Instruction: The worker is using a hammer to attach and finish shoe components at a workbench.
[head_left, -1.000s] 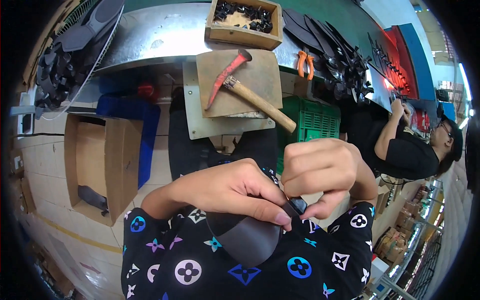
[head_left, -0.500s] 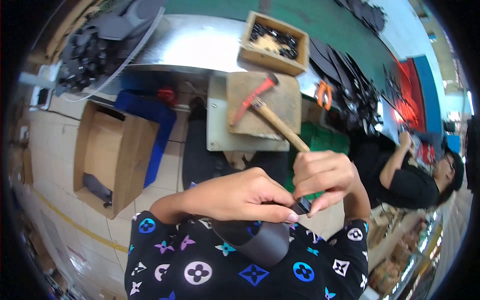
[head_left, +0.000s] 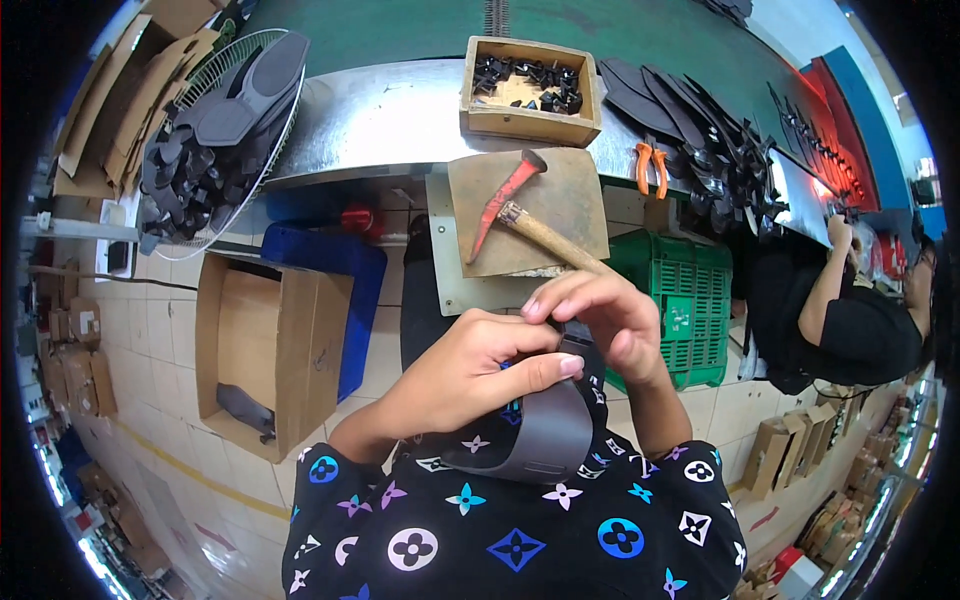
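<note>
pinching from both sides, the left hand (head_left: 470,370) and right hand (head_left: 610,320) meet over a dark grey strap (head_left: 545,435) that curves down onto the lap. the left hand is half curled, its fingers laid across the strap's top end with the thumb stretched toward the right hand. the right hand is closed narrow, fingertips bunched on a small black piece (head_left: 572,345) at that same end. just beyond the hands a hammer (head_left: 520,215) lies on a brown board (head_left: 570,190). past it stands a wooden box (head_left: 530,90) of black parts, with orange pliers (head_left: 650,165) to its right. a cardboard box (head_left: 270,350) sits open on the floor to the left, a green crate (head_left: 680,300) to the right.
</note>
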